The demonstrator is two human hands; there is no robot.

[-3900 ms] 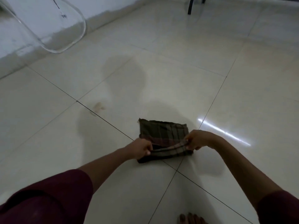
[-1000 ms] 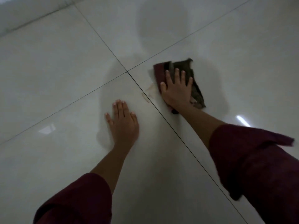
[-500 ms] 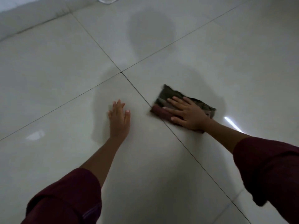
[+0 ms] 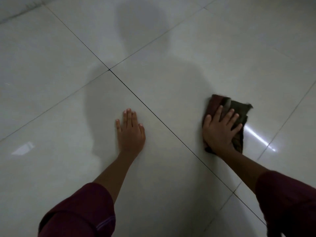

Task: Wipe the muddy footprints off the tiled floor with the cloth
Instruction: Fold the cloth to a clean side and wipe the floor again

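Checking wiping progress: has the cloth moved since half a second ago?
Yes. The cloth has slid right, away from the dark grout line it overlapped.

right hand [image 4: 219, 132] flat on cloth [image 4: 239, 110], left hand [image 4: 130, 132] on tiled floor [image 4: 51, 65]

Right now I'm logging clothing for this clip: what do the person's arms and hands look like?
Both arms wear loose dark maroon sleeves pushed up to about the elbow, leaving the forearms bare. The left sleeve shows a pale purple stitched line near its cuff. The left hand and right hand are bare: no gloves, rings or watch visible.
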